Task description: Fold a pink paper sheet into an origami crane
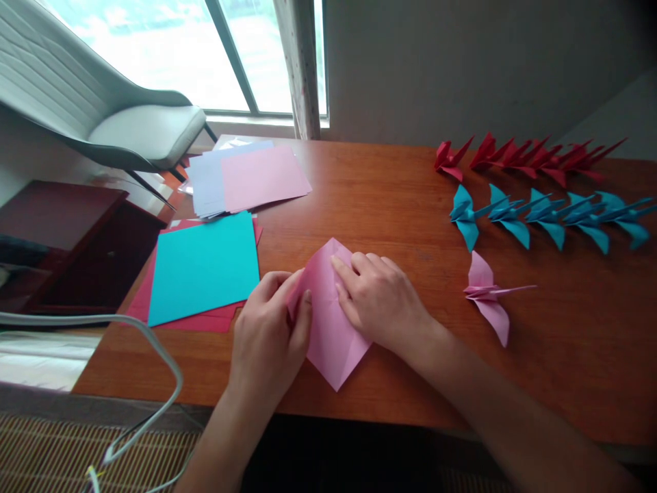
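Note:
A partly folded sheet of pink origami paper (335, 346) lies on the table in a diamond shape, one corner towards me and one away. Its left flap is raised and held between the thumb and fingers of my left hand (267, 325). On the right half rests my right hand (384, 301), index finger and thumb pressed on the paper near the upper corner, its other fingers curled. Part of the paper's right side is hidden under that hand. A finished pink paper crane (487, 294) stands to the right, apart from my hands.
Blue cranes (547, 212) and red cranes (523, 157) line the table's right side in rows. A turquoise sheet (205, 267) tops red paper (138, 305) at left, with pale pink sheets (264, 178) behind. A white cable (164, 352) loops past the table's left front corner.

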A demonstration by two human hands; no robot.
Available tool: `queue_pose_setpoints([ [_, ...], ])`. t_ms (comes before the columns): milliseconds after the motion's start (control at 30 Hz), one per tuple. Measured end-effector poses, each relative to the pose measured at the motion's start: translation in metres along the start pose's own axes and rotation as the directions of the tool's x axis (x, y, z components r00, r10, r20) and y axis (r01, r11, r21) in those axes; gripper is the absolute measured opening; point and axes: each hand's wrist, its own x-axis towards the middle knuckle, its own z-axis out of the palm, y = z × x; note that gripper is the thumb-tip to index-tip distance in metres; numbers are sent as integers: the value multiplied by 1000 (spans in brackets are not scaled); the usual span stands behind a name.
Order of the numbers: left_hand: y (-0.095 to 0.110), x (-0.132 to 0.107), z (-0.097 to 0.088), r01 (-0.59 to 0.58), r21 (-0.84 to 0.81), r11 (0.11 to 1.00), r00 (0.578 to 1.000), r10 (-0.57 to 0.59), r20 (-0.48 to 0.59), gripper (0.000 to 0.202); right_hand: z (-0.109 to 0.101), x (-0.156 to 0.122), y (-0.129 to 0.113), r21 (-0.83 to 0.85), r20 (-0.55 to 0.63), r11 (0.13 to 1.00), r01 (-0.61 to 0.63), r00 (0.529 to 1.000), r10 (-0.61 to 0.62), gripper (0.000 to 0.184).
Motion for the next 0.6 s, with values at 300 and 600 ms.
queue_pose_setpoints([
  [300,-4,0,3,-173,357,918,985,165,53,44,-2,-1,4,-23,-42,999,-22,999,21,29],
  [600,-16,-6,5,-391,207,897,917,359,173,60,-2,0,7,-20,-22,1000,-9,1000,9,36],
])
